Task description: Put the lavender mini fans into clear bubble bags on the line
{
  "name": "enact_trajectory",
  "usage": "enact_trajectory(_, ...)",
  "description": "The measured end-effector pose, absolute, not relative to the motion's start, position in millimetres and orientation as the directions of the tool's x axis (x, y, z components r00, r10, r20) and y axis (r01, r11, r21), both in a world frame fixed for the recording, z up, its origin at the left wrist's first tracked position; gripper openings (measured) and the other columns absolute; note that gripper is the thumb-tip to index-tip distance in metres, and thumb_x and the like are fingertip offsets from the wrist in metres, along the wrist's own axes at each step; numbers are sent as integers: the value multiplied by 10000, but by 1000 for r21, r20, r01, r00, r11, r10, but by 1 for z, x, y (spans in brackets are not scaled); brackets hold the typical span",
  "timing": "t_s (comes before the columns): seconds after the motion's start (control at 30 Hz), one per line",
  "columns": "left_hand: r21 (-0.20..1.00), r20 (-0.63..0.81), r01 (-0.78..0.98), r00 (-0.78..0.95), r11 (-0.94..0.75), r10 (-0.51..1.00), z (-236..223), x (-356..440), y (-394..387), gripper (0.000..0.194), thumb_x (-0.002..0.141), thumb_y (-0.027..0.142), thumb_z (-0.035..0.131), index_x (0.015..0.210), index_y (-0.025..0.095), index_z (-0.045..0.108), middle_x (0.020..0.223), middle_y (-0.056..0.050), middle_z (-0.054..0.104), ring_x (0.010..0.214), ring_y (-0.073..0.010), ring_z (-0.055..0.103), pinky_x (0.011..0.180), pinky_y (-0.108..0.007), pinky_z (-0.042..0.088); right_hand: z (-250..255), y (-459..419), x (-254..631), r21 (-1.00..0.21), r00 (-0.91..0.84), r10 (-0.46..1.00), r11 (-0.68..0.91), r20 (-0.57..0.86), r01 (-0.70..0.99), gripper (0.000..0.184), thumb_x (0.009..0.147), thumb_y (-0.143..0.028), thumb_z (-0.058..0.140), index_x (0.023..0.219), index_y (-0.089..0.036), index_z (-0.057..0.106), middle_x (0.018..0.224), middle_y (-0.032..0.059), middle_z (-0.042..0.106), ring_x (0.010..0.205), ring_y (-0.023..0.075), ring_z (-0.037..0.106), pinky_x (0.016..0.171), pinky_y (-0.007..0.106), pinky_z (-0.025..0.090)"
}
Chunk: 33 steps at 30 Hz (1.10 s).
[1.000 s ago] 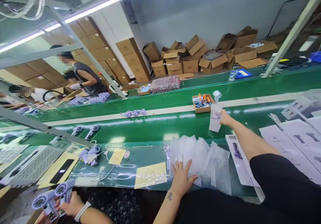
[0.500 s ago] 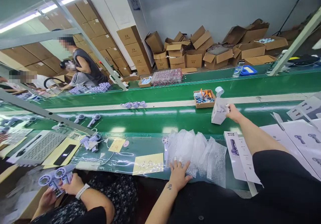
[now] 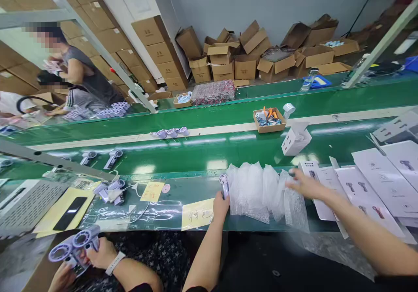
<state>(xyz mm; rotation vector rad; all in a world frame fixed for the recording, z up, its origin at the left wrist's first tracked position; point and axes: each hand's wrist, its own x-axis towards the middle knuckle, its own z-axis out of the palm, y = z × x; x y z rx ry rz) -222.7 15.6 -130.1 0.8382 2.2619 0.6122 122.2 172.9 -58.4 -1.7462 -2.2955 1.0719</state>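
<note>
Reaching across the green surface [image 3: 196, 157], we have our left hand [image 3: 221, 205] closed around the handle of a small lilac handheld fan [image 3: 224, 184] that stands just left of a stack of clear bubble-wrap bags [image 3: 257, 189], its round head showing above our fingers. Our right hand [image 3: 305, 184] is spread flat and open, its fingertips touching the right edge of the same bags, holding nothing. We judge the fan light and rigid, its head the delicate part, so the handle is the sound place to grip it; the bags look soft, limp and slippery, likely to slide over one another, and are best pinched at one open edge, a single layer at a time. Just right of the bags lie flat printed cartons [image 3: 369, 183] with fan pictures on them, overlapping in a loose fan. Farther out on the belt a white product box [image 3: 295, 140] lies tilted with its flap open; what it holds we cannot tell. Beyond it sits a small open cardboard tray [image 3: 268, 121] filled with orange-handled cutters and small parts. More lilac fans [image 3: 170, 133] lie in a short row farther along. At lower left a co-worker's hands [image 3: 98, 255] hold another pair of fans. Open cardboard boxes [image 3: 254, 56] are piled against the far wall.
</note>
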Motion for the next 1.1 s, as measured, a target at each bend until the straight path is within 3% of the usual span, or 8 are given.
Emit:
enact_trajectory(0.1,609,-435,377,-576,698,692,-146,-223,32,299,700,354,630,913,146,593,975,-165,654,949,-295,603,800,-350,421,-103,105,96,-430,-316,761,54,-566,901,999,667,-615,564,1428,-93,181,1482,214,198,1359,368,205,1076,457,252)
enact_trajectory(0.17,630,-447,335,-581,701,680,-152,-226,35,262,676,347,642,844,151,599,901,-153,661,907,-300,612,778,-358,424,-126,85,78,-402,-283,780,44,-559,915,980,691,-610,534,1444,-109,156,1515,186,93,1391,349,75,1105,453,184)
enact_trajectory(0.5,869,-340,4,-722,494,603,-117,-252,6,344,749,446,507,901,142,559,710,0,546,632,-134,521,571,-248,419,-129,96,38,-563,-345,802,14,-487,826,907,634,-535,677,1409,-232,316,1534,121,-48,1385,368,-65,1087,541,109)
enact_trajectory(0.67,939,-339,-217,-471,266,814,-72,-201,9,374,698,421,629,951,150,588,755,5,581,660,-118,514,608,-228,412,-93,82,55,-874,-180,971,-51,-157,484,615,718,-536,609,1225,-203,512,1418,145,351,1339,296,271,1091,476,224)
enact_trajectory(0.73,912,-369,-274,-227,304,901,-59,-158,16,396,683,427,658,946,136,599,738,2,586,632,-112,506,586,-223,403,-75,74,62,-965,-176,955,-213,-238,151,499,777,-558,543,1134,-210,543,1240,132,538,1184,264,486,1010,468,362)
enact_trajectory(0.83,915,-341,-170,154,365,927,-53,-90,30,428,718,484,625,938,117,614,728,-12,592,631,-113,507,583,-222,400,-51,69,78,-849,-344,864,-462,-367,-256,429,779,-520,588,1082,-222,538,999,79,655,927,225,633,844,416,498)
enact_trajectory(0.97,946,-253,288,360,151,898,-70,-30,48,472,886,493,334,951,110,602,865,-92,612,798,-181,556,714,-307,444,-21,74,123,-821,-158,914,-404,-373,-404,352,761,-373,674,1058,-263,519,858,1,662,748,165,647,656,296,545)
enact_trajectory(1.1,624,-220,725,521,-291,825,-98,-4,62,255,761,271,585,960,114,611,1059,-157,570,1079,-281,454,917,-414,360,6,69,177,-781,-146,881,-468,-451,-413,406,768,-326,676,1126,-300,485,917,6,640,785,170,636,598,285,557)
